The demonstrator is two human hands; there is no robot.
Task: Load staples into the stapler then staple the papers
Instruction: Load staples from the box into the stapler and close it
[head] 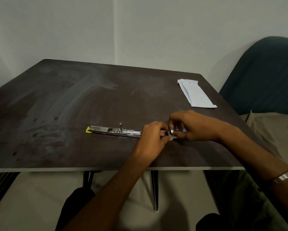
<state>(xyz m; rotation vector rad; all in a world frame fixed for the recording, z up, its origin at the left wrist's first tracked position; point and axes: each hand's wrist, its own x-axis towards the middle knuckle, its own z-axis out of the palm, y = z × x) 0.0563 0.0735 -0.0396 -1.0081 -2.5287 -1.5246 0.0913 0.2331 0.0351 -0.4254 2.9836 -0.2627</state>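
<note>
A metal stapler (pixel 113 130) with a yellow tip lies opened out flat on the dark table (pixel 73 100), near the front edge. Its right end is hidden under my left hand (pixel 154 133). Just right of the stapler, both hands meet over a small shiny strip of staples (pixel 171 132). My left hand pinches it from the left, and my right hand (pixel 190 125) pinches it from the right with curled fingers. A folded stack of white papers (pixel 195 93) lies at the table's far right, apart from both hands.
A dark blue chair back (pixel 265 72) stands beyond the table's right corner. A beige cushion (pixel 273 130) lies to the right. The table's front edge (pixel 106 169) runs just below my forearms, with black legs under it.
</note>
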